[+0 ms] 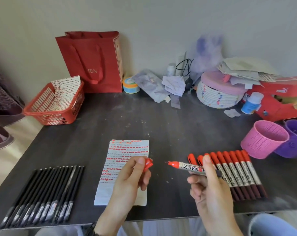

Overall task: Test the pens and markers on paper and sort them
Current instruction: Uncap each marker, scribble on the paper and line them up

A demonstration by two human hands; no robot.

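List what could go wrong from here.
The uncapped marker in the right hand points its tip at the left hand and may ink it.
The cap is only pinched; it could drop and roll away.
The paper is mostly filled; a stroke may hit the table.

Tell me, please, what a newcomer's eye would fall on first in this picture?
First, the uncapped red marker held by the right hand at centre, with its red cap pinched in the left hand above the paper covered in red test strokes. Then the two neat rows on the dark table: red markers at the right, black pens at the left.
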